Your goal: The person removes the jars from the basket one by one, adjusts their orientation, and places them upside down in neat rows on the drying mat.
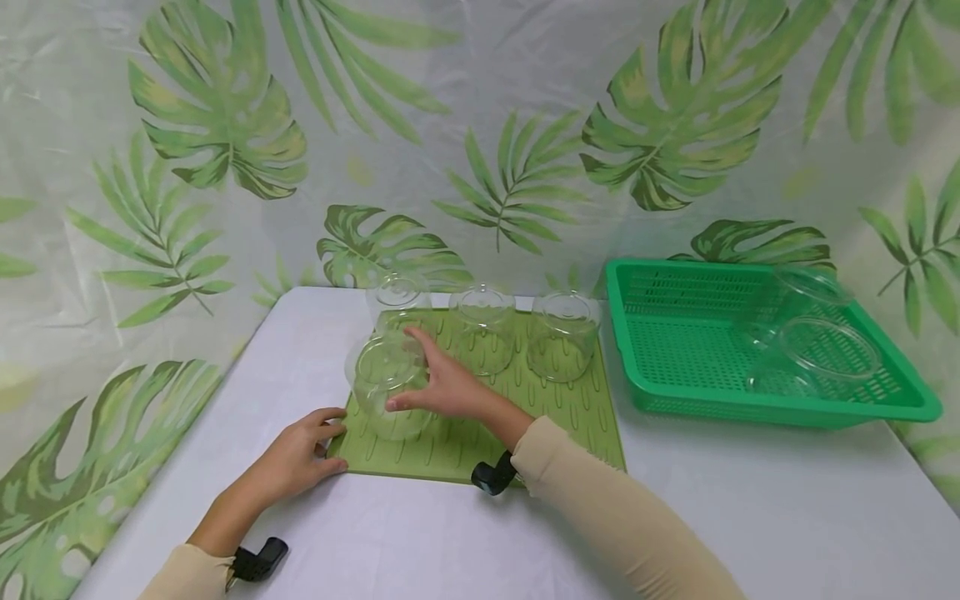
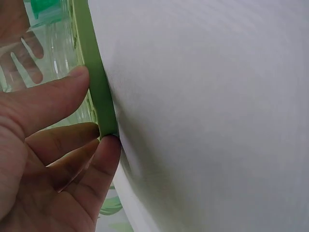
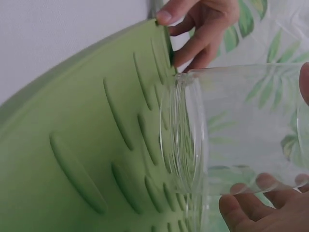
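Observation:
My right hand (image 1: 446,383) grips a clear glass jar (image 1: 390,417) from its right side, thumb near and fingers on the far side. The jar is upside down, its threaded mouth toward the green ridged mat (image 1: 480,454), at the mat's front left; whether the rim fully rests there I cannot tell. At the mat's front left corner my left hand (image 1: 296,457) holds the edge, its thumb (image 2: 58,99) on the front side and curled fingers round the corner. Behind stand three more upturned jars: left (image 1: 397,296), middle (image 1: 482,337) and right (image 1: 564,337).
A green plastic basket (image 1: 626,350) with slotted walls stands to the right of the mat. Two clear jars lie inside it, a front one (image 1: 828,367) and a rear one (image 1: 810,287). A leaf-patterned sheet (image 1: 517,192) hangs behind the white table (image 1: 405,542).

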Tool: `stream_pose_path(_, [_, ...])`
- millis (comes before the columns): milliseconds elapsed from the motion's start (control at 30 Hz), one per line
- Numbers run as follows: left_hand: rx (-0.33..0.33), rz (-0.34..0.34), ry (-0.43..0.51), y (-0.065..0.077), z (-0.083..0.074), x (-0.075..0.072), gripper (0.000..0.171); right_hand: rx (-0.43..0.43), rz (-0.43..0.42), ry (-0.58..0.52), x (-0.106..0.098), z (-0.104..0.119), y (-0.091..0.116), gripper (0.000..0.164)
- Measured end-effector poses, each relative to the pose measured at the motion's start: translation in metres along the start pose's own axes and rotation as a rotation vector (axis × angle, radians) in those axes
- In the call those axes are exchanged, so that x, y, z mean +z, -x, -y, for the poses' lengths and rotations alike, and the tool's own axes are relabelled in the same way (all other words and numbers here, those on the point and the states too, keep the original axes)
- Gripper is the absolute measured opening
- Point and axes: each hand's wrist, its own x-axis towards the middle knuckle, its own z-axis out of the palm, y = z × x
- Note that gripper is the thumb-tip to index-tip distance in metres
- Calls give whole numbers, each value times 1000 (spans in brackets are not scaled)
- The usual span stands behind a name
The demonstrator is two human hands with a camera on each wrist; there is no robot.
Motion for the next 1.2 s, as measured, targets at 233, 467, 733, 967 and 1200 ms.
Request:
stream_pose_path(233, [-8, -8, 15, -1, -1, 1, 27, -23, 3, -35, 11, -4, 0, 108])
stream_pose_path(467, [-13, -23, 13, 0, -2, 0, 25, -5, -20, -50, 14, -5, -2, 107])
stream_pose_path(733, [-23, -35, 33, 1, -3, 1, 29, -35, -23, -95, 18, -6, -5, 105])
stream_pose_path(967, [-13, -33, 28, 1, -2, 3, 28, -17, -31, -106, 22, -3, -6, 104])
stream_pose_path(1200, [-9, -39, 5, 2, -2, 3, 28, -27, -11, -113, 26, -6, -7, 105])
